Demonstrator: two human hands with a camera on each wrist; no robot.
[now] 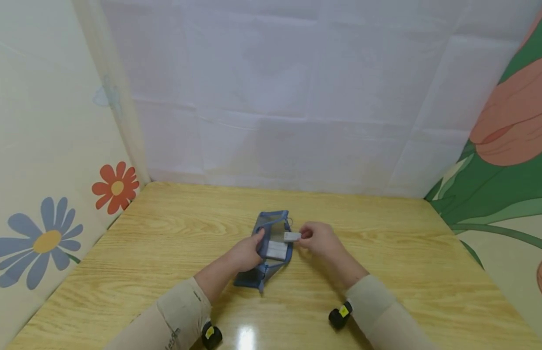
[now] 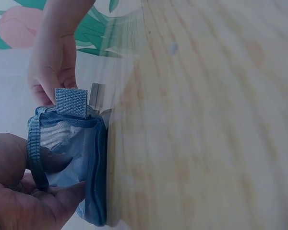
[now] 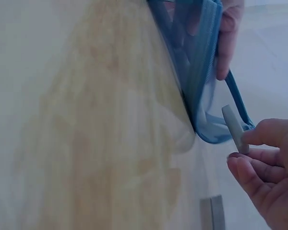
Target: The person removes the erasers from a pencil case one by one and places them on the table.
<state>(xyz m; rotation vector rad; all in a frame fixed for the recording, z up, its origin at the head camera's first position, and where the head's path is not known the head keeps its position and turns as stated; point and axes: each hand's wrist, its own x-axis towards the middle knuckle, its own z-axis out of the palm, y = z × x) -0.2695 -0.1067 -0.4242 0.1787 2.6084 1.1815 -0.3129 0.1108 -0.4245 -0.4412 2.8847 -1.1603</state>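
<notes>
A blue zip pouch with see-through mesh sides (image 1: pixel 248 278) lies on the table, its mouth spread wide toward the right. My left hand (image 1: pixel 246 253) grips the pouch's near-left edge, thumb over the rim; the left wrist view shows the fingers (image 2: pixel 62 199) against the mesh. Within the pouch's mouth shows a pale grey-white block (image 1: pixel 277 251). Between thumb and fingertips my right hand (image 1: pixel 321 238) pinches a small, flat, pale grey rectangular piece (image 1: pixel 292 236), held at the right rim of the opening. In the right wrist view this piece (image 3: pixel 234 128) appears thin and tilted beside the zip edge.
The wood-grain table (image 1: pixel 188 214) extends around the pouch on all sides. A white sheet (image 1: pixel 271 97) hangs along the table's back edge, and flower-painted panels (image 1: pixel 47 240) flank it left and right. Black cameras (image 1: pixel 339 317) sit at both wrists.
</notes>
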